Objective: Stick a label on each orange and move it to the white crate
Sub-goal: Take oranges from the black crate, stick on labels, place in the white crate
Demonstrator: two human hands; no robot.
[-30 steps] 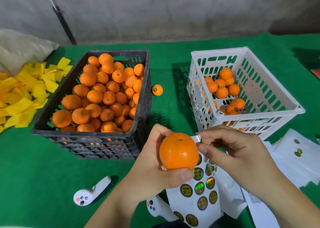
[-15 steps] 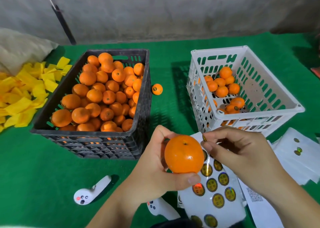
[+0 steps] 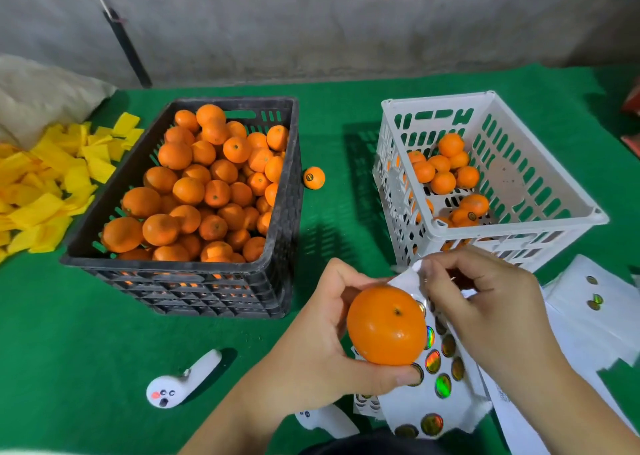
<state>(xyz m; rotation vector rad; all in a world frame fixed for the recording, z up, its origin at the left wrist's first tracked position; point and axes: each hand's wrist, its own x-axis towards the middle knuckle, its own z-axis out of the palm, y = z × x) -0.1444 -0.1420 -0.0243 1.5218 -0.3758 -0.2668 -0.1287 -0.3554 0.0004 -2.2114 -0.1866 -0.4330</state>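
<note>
1. The orange [image 3: 387,325] sits at near centre, raised off the green mat [image 3: 62,333] and gripped in the left hand [image 3: 313,347]; the thumb curls under its near side and the fingers wrap behind its far side; its stem dimple faces up.
2. Just right of the orange lies the sticker sheet [image 3: 434,385], a white backing with round holographic labels; its top corner is curled up beside the fruit.
3. The right hand [image 3: 485,302] pinches at that curled top corner with thumb and forefinger, the other fingers bent; whether a label is already between the fingertips I cannot tell.
4. The white crate [image 3: 540,164] stands far right of the hands; a small heap of oranges lies inside, at least one with a label showing.
5. The black crate [image 3: 287,184] stands far left of centre, piled with oranges; a lone labelled orange [image 3: 314,177] rests on the mat just beside its right wall, between the two crates.
6. More white sheets [image 3: 599,319] are spread at near right; two white controllers lie on the mat, one [image 3: 183,380] at near left, the other [image 3: 329,420] under the left wrist.
7. Yellow paper scraps [image 3: 45,181] are heaped at far left, beside a pale sack [image 3: 41,94].
</note>
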